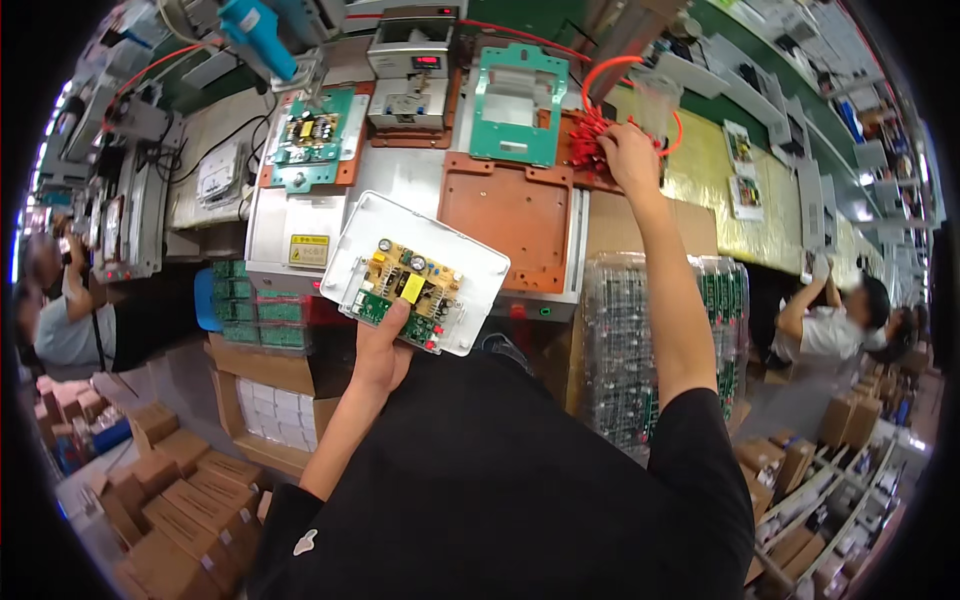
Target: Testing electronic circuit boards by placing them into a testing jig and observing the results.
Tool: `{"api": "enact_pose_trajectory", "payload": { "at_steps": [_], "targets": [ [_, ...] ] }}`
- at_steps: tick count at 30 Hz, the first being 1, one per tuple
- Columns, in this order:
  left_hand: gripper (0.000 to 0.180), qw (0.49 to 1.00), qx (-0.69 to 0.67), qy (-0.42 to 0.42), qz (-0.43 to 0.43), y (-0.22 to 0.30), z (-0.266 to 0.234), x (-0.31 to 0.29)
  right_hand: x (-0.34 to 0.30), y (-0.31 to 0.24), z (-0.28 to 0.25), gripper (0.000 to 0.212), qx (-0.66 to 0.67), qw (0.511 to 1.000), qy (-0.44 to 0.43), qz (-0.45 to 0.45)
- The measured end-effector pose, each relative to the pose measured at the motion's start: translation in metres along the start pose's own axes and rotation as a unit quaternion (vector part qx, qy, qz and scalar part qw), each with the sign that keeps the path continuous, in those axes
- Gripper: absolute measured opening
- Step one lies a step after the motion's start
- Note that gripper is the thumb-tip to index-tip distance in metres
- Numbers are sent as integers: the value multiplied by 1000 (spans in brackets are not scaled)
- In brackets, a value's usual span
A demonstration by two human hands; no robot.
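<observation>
A white plastic tray [420,270] is held from below by the left hand [385,350], the thumb pressed on its near edge; the grip is closed around the tray. A yellow and green circuit board [410,290] with small capacitors lies seated in the tray, tilted with it above the front edge of the tabletop [290,225].

The right hand [632,158] is stretched far forward to a bundle of red wires [590,140] lying at the back right of the tabletop; the fingers are curled onto the wires, but whether any are pinched cannot be told. An orange cable loop [625,68] arcs just behind that hand.

Between the two hands an empty orange-brown fixture plate [505,215] is seen flat on the tabletop. Behind it a green frame [515,110] is set upright-flat, and to the left a second green fixture [312,135] carries another board. A blue-handled tool [258,35] hangs above that fixture. Stacks of clear blister trays [625,350] holding green boards stand below the right forearm, and cardboard boxes [170,500] are piled at the lower left.
</observation>
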State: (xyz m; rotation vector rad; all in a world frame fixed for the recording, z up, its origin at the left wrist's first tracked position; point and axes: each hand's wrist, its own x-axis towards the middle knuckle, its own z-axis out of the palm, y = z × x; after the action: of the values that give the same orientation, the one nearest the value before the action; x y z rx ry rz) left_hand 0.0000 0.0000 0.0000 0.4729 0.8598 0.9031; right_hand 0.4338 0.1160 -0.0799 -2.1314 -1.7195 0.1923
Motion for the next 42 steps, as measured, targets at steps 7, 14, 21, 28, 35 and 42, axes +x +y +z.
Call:
{"api": "enact_pose_trajectory", "payload": {
  "at_steps": [7,14,21,28,35,42],
  "targets": [
    [64,996,-12,-1,94,-8,1,32,16,-20,-29,14,169,979,65,-98],
    [56,993,-31,-63,93,0,31,81,55,72,17,11,245,964,100,38],
    [51,995,-29,-48,82,4,30,87,58,26,-17,15,487,860,122,86],
    [55,994,7,-46,95,5,24,92,53,12,-22,20,683,692,76,221],
    [54,991,-35,-72,107,6,30,90,-19,-62,-60,23,455,886,-14,86],
    [52,988,-5,-75,134,-5,39,96,-90,-124,-72,22,349,934,5,-72]
  ]
}}
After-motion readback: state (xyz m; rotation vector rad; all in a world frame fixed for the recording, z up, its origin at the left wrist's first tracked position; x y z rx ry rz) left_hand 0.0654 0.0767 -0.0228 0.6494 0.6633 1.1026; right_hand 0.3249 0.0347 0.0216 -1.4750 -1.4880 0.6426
